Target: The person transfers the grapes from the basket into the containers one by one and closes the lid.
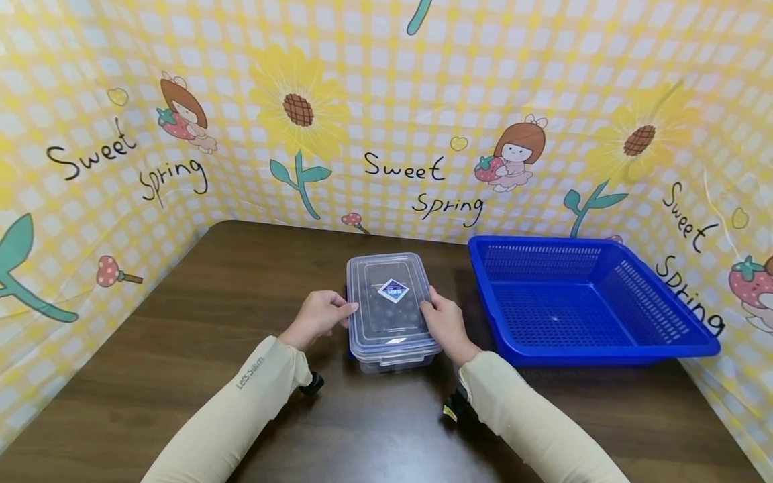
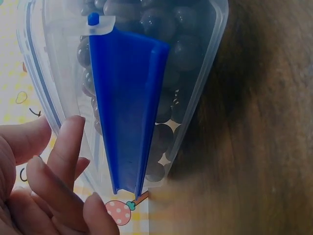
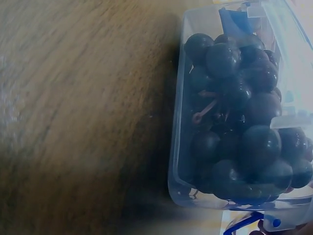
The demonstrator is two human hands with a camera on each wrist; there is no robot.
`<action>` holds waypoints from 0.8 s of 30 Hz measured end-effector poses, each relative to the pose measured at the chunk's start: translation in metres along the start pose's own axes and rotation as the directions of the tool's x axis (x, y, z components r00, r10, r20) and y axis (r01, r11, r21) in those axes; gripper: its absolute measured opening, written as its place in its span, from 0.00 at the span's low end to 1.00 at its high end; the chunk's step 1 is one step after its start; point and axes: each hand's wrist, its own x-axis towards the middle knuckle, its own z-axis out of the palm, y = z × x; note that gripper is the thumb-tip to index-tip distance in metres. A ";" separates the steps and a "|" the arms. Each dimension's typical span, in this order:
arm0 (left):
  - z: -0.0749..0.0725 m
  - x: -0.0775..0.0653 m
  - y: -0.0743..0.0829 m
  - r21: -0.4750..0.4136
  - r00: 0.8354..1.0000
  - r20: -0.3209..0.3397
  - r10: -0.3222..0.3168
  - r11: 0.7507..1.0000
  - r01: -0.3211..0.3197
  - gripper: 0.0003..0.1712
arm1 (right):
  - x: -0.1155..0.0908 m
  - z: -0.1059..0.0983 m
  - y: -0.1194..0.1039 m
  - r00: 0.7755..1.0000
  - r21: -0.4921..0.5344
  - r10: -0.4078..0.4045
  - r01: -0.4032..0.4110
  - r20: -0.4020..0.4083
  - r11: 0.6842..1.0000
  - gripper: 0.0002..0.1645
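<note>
A clear plastic food container stands on the table, its lid on and a blue-and-white diamond label on top. Dark grapes with a bit of stem show through its walls. A blue handle hangs down along the container's side in the left wrist view. My left hand pinches the left rim of the lid between thumb and forefinger, other fingers loosely bent below. At the opposite rim, my right hand holds the lid edge, thumb on top; its lower fingers are hidden.
To the right of the container sits a blue plastic basket with slotted walls. The brown wooden table is bordered at the back and sides by a yellow checked cloth.
</note>
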 end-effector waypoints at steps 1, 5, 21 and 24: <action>0.000 0.000 0.000 0.000 1.000 0.001 -0.001 1.000 0.001 0.13 | 0.000 0.000 0.000 1.000 0.001 0.000 0.000 0.000 1.000 0.26; 0.000 -0.001 0.001 0.005 1.000 0.008 -0.005 1.000 0.005 0.13 | 0.000 0.000 0.001 1.000 0.008 0.008 -0.008 0.004 1.000 0.27; 0.000 -0.005 0.005 0.002 1.000 0.029 -0.003 1.000 0.003 0.13 | 0.000 -0.003 0.003 1.000 0.021 -0.001 0.002 -0.010 1.000 0.27; -0.001 -0.006 0.005 0.007 1.000 0.030 -0.003 1.000 0.002 0.13 | 0.000 -0.001 0.003 1.000 0.025 0.008 -0.008 0.004 1.000 0.28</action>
